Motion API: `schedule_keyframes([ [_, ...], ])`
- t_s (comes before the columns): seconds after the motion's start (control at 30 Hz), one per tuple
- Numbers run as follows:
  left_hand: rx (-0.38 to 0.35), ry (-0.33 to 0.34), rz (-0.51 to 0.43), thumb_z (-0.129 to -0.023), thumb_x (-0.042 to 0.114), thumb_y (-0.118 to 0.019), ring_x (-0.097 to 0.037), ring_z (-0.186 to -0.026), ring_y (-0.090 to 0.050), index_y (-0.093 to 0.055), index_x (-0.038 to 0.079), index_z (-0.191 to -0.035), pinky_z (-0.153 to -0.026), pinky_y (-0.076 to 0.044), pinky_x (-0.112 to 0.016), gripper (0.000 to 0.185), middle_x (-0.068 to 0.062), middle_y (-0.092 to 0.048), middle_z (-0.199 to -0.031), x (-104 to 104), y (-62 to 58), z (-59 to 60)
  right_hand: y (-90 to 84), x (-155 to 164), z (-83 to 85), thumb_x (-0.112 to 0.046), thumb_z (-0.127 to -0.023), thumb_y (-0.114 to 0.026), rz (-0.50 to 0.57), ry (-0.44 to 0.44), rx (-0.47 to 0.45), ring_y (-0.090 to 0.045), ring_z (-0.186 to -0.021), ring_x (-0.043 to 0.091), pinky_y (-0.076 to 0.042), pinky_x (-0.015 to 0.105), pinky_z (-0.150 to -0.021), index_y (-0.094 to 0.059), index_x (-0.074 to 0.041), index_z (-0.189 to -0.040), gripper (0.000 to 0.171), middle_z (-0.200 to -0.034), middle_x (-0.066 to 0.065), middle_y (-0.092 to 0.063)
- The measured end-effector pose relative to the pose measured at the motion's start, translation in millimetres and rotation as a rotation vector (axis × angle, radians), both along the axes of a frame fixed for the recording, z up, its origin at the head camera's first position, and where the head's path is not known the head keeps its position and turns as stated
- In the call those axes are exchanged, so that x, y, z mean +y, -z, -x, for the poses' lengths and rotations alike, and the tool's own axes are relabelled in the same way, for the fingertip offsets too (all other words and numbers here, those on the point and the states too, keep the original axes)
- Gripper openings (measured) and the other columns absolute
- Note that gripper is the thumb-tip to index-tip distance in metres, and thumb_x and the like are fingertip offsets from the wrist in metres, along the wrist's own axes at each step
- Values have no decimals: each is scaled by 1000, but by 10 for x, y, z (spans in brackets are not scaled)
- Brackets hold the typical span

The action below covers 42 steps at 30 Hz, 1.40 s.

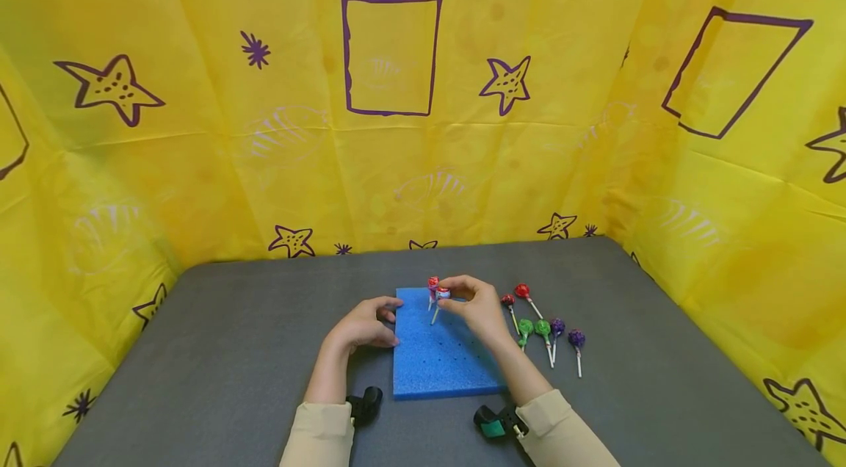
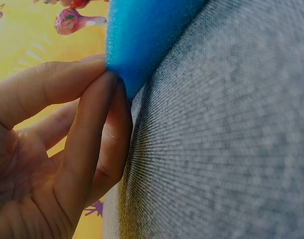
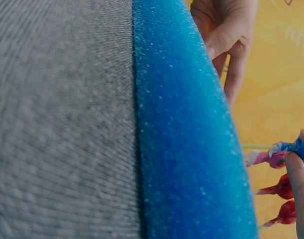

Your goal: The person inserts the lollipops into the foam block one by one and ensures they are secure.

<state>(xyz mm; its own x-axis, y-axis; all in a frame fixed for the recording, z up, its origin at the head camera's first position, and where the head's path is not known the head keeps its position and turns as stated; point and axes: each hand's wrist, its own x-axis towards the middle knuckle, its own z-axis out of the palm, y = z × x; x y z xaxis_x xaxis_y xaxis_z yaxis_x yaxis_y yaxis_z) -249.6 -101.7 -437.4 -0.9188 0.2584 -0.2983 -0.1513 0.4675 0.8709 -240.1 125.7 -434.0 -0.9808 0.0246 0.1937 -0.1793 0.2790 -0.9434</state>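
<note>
The right hand (image 1: 477,311) pinches a red-and-blue-wrapped lollipop (image 1: 443,294), its thin stick (image 1: 435,316) slanting down toward the blue rectangular foam board (image 1: 436,375).

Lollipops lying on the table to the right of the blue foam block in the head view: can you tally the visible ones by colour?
Red lollipops: 2
Green lollipops: 2
Purple lollipops: 2
Total visible: 6

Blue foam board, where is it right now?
In the head view, the blue foam board lies on the gray table below the picture's center, between the left hand at its left edge and the loose lollipops on its right.
</note>
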Motion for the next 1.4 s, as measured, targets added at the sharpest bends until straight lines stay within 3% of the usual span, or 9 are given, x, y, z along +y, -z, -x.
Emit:
schedule_keyframes([
  [0.33,4,4,0,-74,-4,-78,-21,-81,-61,-56,10,-137,-71,-60,-32,68,-14,-57,-111,6,2,-8,21,-47,-21,-1,-78,-79,8,-30,-13,-70,-100,27,-55,19,-75,-75,-6,-104,27,-110,15,-73],
  [0.7,19,7,19,-75,-3,-78,-21,-82,-61,-56,10,-137,-72,-60,-31,67,-14,-57,-112,8,7,19,-309,-121,-269,1,-80,-76,-48,-48,-36,-71,-97,29,-60,37,-80,-75,-1,-101,22,-104,17,-75],
  [1.2,6,-3,21,-75,-3,-78,-21,-83,-61,-57,11,-136,-72,-60,-32,66,-13,-57,-111,13,30,12,-310,-89,-251,2,-81,-76,-50,-74,-27,-70,-104,35,-60,38,-82,-74,2,-106,26,-109,22,-73],
  [1.4,7,0,20,-75,-3,-78,-21,-83,-61,-57,11,-136,-72,-60,-32,67,-13,-57,-112,16,22,8,-256,-67,-200,2,-80,-76,-35,-65,-14,-70,-103,33,-60,33,-80,-75,0,-104,24,-107,19,-74],
])
